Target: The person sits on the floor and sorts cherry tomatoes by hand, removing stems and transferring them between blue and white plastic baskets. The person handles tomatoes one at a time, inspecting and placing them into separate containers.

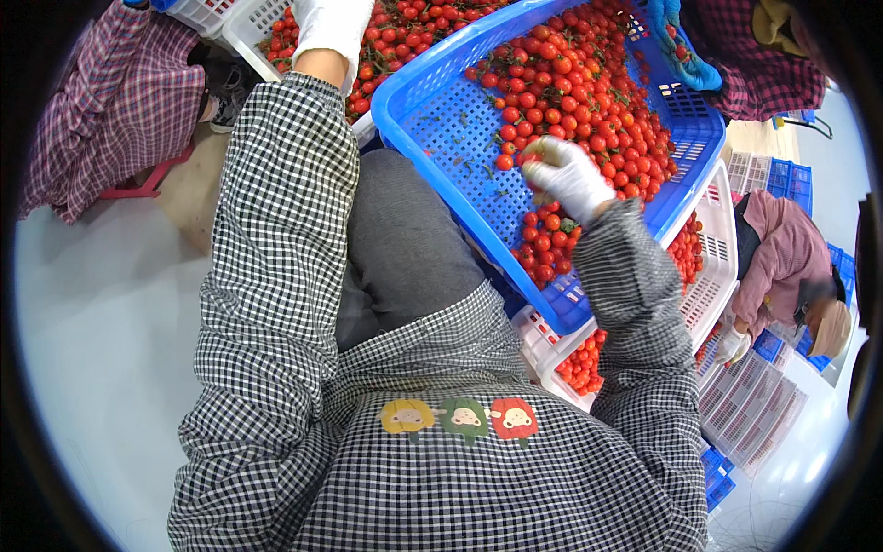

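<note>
My right hand [570, 175], in a white glove, is over a blue perforated plastic crate [441, 131]. Its fingers are curled around a red cherry tomato [531, 159], slightly blurred. Cherry tomatoes [586, 103], some with green stems, are heaped along the crate's far and right sides. A smaller group of tomatoes [545, 248] lies beneath my right wrist. Loose green stem bits are scattered on the crate's bare floor. My left hand [332, 27], also white-gloved, is over a white crate [248, 41] of cherry tomatoes [407, 34]; its fingers are cut off by the top edge.
A co-worker's blue-gloved hand [683, 52] holds tomatoes at the blue crate's far right corner. White crates of tomatoes [710, 262] stand beneath it on the right. Another person [779, 255] bends over at far right. Someone in a plaid garment [117, 117] is at upper left, near a red stool [148, 179].
</note>
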Demonstrator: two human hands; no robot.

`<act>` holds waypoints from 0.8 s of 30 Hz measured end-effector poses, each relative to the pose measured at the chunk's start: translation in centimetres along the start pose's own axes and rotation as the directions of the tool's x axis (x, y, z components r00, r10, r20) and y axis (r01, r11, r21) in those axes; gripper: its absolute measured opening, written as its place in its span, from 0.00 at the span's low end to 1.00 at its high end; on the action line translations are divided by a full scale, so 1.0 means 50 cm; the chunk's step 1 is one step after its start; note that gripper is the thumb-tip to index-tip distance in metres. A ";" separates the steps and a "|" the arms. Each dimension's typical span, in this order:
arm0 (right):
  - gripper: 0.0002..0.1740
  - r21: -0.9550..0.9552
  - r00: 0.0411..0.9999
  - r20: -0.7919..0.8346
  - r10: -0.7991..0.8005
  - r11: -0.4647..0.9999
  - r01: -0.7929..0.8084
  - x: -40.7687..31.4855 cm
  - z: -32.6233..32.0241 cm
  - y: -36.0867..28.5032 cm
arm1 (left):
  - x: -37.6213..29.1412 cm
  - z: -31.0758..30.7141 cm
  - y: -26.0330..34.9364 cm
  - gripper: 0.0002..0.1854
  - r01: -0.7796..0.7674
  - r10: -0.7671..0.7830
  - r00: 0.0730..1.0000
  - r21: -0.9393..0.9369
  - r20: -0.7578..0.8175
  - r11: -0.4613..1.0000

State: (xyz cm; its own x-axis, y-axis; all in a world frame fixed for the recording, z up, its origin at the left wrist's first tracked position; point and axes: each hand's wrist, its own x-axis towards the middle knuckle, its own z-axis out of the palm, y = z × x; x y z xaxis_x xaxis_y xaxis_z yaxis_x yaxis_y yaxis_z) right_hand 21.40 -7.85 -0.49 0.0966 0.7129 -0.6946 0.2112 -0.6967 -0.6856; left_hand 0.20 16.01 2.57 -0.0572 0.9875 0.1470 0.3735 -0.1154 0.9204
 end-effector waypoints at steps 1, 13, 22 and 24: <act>0.16 0.105 0.998 0.019 -0.056 0.993 0.053 -0.020 -0.015 -0.052 | -0.017 -0.015 0.028 0.36 0.029 -0.027 1.000 -0.156 0.012 0.987; 0.26 -0.487 0.801 -0.069 -0.595 0.721 0.494 0.083 0.011 -0.062 | -0.020 -0.042 0.088 0.28 0.508 -0.572 0.817 -0.371 -0.079 0.777; 0.29 -0.985 0.815 0.165 -0.555 -0.135 0.108 0.130 0.108 0.094 | 0.043 -0.035 -0.066 0.25 0.315 -0.360 0.932 -0.416 -0.033 0.853; 0.25 -0.985 0.793 0.157 -0.588 -0.147 0.085 0.146 0.113 0.109 | 0.031 -0.016 -0.053 0.22 0.171 -0.264 0.950 -0.435 -0.164 0.884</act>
State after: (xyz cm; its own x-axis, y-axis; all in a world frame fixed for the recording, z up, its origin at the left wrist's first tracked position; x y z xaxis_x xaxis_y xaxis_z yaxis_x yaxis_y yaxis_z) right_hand 17.75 -6.92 -10.51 -0.2000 0.9628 -0.1818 0.9356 0.2428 0.2563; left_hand -1.60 17.75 0.62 -0.3045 0.9515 -0.0443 -0.0819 0.0202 0.9964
